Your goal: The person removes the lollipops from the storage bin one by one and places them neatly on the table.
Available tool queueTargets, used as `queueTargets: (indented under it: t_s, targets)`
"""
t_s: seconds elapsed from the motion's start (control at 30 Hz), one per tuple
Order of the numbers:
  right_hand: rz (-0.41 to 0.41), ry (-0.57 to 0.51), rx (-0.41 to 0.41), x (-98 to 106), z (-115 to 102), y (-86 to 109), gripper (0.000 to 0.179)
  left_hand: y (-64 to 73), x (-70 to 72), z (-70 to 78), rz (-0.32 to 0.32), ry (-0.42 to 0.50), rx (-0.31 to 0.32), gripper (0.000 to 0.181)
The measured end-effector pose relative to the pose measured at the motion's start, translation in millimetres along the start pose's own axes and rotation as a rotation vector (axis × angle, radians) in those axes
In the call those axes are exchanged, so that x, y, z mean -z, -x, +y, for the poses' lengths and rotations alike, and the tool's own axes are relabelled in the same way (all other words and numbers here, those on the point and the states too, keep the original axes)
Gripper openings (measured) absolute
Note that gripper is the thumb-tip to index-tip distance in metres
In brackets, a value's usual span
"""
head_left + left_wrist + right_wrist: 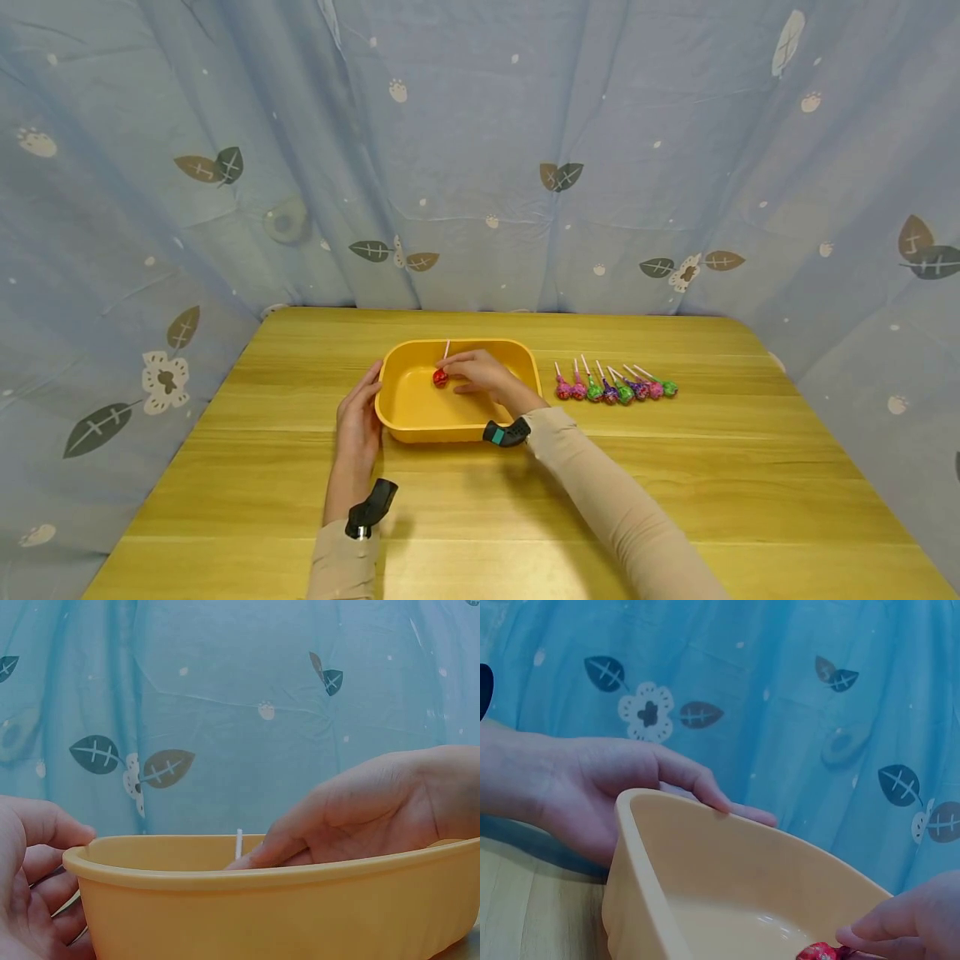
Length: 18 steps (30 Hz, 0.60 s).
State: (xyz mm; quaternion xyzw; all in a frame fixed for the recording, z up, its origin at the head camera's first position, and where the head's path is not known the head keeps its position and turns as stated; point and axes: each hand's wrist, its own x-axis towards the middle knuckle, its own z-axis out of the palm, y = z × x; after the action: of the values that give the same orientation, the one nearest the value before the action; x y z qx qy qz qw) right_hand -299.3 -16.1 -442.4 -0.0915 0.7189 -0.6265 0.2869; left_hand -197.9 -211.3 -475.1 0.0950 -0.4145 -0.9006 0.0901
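A red-wrapped lollipop (440,379) is inside the yellow plastic basin (416,434), its stick pointing up towards the far rim. My right hand (483,373) reaches in over the basin's right side, with its fingertips at the neck of the lollipop's wrapper, pinching it. In the left wrist view the white stick (239,844) shows above the near rim, beside a right fingertip. At the basin's left end my left hand (360,417) rests its fingers against the outer wall, one fingertip on the rim.
Several lollipops (610,395) in pink, green and purple wrappers lie in a row on the wooden table (712,483), to the right of the basin. A blue patterned curtain (480,150) hangs behind the table and along its sides.
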Motion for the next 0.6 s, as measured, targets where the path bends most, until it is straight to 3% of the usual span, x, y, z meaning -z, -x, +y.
queueTargets:
  t_s: [0.3,0.6]
  targets:
    - [0.077,-0.091,-0.014,4.3,-0.8,1.2,0.027,-0.1,-1.2,-1.0,0.011,0.019,-0.001,0.045]
    - [0.04,-0.163,0.006,8.0,-6.8,13.3,0.033,0.9,-1.9,1.0,0.015,0.024,0.006,0.046]
